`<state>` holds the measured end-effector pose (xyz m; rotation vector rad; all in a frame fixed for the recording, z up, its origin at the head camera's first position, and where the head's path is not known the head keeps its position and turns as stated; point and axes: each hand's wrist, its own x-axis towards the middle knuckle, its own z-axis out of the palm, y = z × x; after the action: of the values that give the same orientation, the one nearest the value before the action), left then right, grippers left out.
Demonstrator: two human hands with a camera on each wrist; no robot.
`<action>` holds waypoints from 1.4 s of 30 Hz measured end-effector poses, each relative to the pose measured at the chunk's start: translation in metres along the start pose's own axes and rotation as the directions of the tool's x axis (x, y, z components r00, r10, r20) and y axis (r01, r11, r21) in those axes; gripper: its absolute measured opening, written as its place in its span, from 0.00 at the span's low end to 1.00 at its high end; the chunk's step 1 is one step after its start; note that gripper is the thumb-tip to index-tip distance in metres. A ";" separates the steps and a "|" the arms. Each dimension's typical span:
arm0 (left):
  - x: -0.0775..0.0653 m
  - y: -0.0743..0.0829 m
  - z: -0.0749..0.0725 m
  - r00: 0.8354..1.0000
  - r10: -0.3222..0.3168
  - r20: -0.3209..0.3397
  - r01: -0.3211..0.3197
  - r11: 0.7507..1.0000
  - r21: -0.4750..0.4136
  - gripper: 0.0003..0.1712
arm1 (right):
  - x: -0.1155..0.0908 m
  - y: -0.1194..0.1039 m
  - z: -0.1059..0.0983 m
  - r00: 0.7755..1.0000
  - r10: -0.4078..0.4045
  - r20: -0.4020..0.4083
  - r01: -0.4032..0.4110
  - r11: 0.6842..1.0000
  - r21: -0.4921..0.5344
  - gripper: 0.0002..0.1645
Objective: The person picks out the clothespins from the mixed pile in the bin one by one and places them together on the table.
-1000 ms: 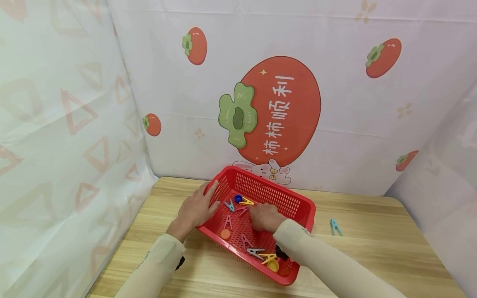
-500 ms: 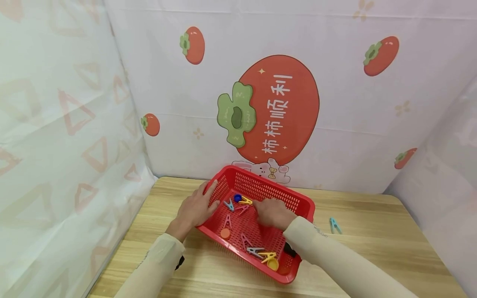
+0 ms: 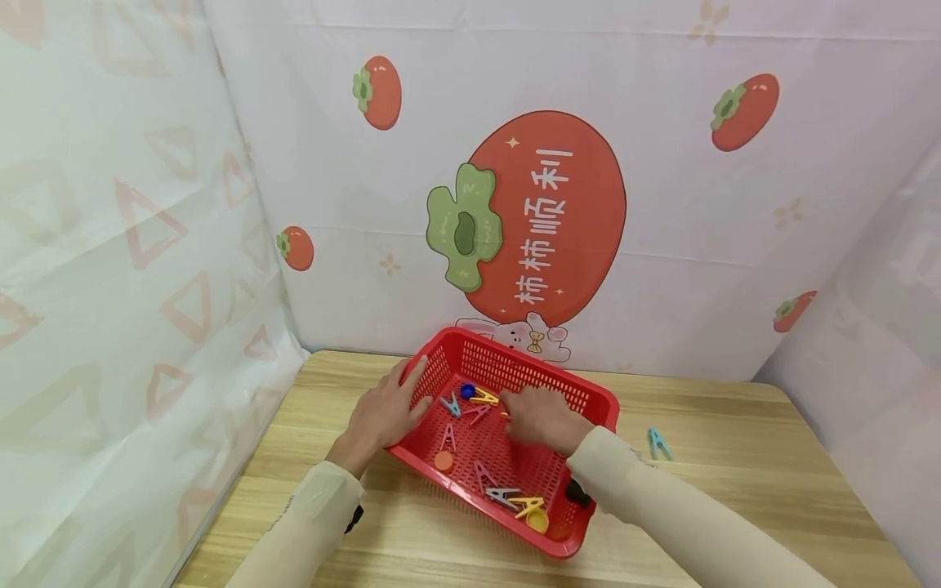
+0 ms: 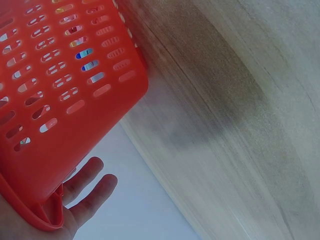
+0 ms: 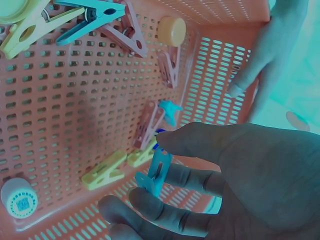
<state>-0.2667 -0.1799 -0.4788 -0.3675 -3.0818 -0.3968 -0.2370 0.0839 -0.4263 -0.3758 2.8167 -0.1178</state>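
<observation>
A red perforated plastic basket (image 3: pixel 562 549) stands tilted at an angle on the wooden table. My left hand (image 3: pixel 385 412) grips its left rim, thumb inside and fingers outside; two fingers (image 4: pixel 90 192) show beyond the rim in the left wrist view. Inside the basket, my right hand (image 3: pixel 540 416) pinches a light blue clothespin (image 5: pixel 159 167) between thumb and fingers, seen in the right wrist view. Below that hand lie yellow clothespins (image 5: pixel 105 170) and a pink clothespin (image 5: pixel 149 125). A blue cap (image 3: pixel 468 392) sits in the back left corner.
An orange cap (image 3: pixel 443 462), pink clothespin (image 3: pixel 448 438), grey clothespin (image 3: pixel 501 496) and yellow cap (image 3: pixel 537 520) lie in the basket. A white cap (image 5: pixel 20 199) is by its wall. Another blue clothespin (image 3: pixel 658 443) lies on the table, right of the basket. Patterned cloth walls enclose the table.
My right hand has shifted a little right inside the basket, leaving more of the basket floor in view. The left hand keeps its place on the rim.
</observation>
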 end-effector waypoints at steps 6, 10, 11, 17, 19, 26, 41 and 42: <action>0.000 -0.001 0.002 1.000 0.002 -0.001 -0.002 1.000 0.006 0.48 | -0.004 0.016 -0.004 0.999 -0.016 -0.033 0.018 0.998 0.060 0.32; 0.000 -0.001 0.002 1.000 -0.001 -0.001 0.001 1.000 0.006 0.48 | -0.009 0.024 -0.009 0.999 -0.017 -0.039 0.020 0.997 0.070 0.35; 0.000 -0.001 0.002 1.000 -0.002 -0.001 0.002 1.000 0.006 0.48 | -0.011 0.026 -0.009 0.999 -0.012 -0.039 0.015 0.997 0.071 0.37; 0.000 -0.001 0.003 1.000 -0.005 0.003 0.005 1.000 0.003 0.48 | -0.026 0.033 -0.021 0.998 0.006 -0.065 -0.003 0.999 0.050 0.38; 0.000 -0.001 0.003 1.000 -0.006 0.005 0.006 1.000 0.002 0.48 | -0.030 0.036 -0.023 0.997 -0.004 -0.082 0.007 0.999 0.038 0.34; 0.000 -0.001 0.002 1.000 -0.006 0.004 0.006 1.000 0.007 0.49 | -0.038 0.052 -0.027 0.994 -0.046 -0.103 0.052 0.997 0.057 0.24; 0.001 0.000 0.000 1.000 -0.003 0.003 0.003 1.000 0.006 0.48 | -0.059 0.089 -0.035 0.985 -0.015 -0.169 0.039 0.989 0.140 0.22; 0.001 0.000 0.000 1.000 -0.002 0.004 0.002 1.000 0.006 0.48 | -0.060 0.092 -0.035 0.985 -0.013 -0.172 0.037 0.990 0.138 0.21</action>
<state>-0.2680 -0.1801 -0.4786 -0.3657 -3.0867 -0.3873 -0.2149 0.1896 -0.3868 -0.3859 2.9497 -0.3689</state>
